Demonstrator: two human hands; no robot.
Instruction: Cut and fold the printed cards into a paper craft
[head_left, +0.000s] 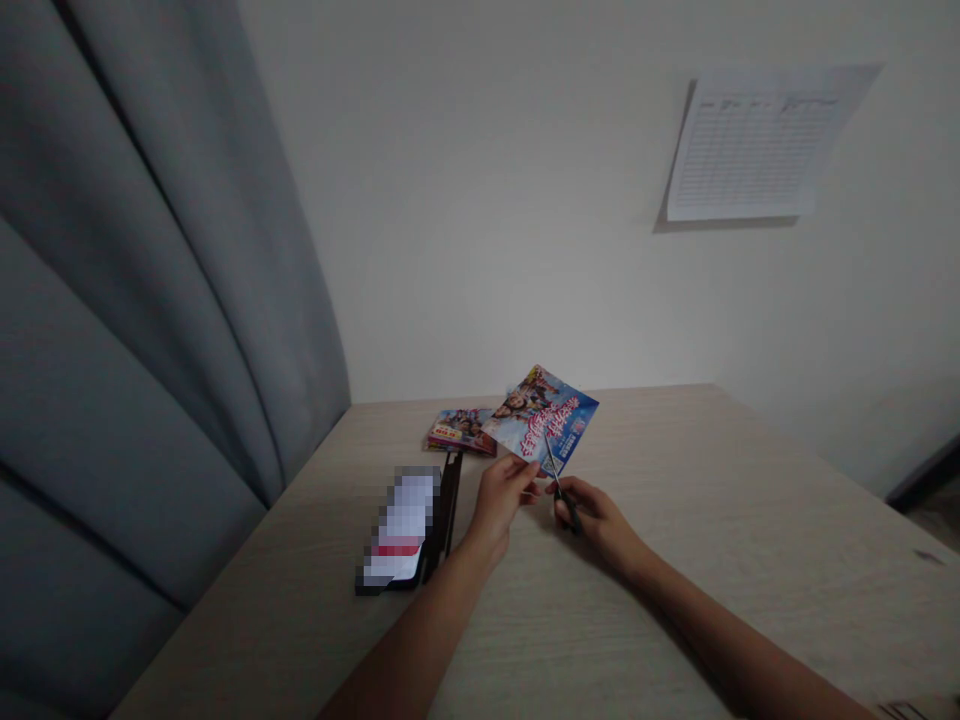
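Observation:
My left hand [501, 496] pinches the lower edge of a colourful printed flyer [541, 414] and holds it tilted above the table. My right hand [592, 512] is closed round the dark handles of a pair of scissors [559, 480]. The thin blades point up into the flyer's lower edge. Both forearms reach in from the bottom of the view.
On the light wooden table [675, 560], a small stack of similar flyers [459, 430] lies behind the held one. A dark holder with a blurred-out card [401, 530] lies left of my left hand. A grey curtain [135, 320] hangs at left, and a printed sheet [757, 145] is on the wall.

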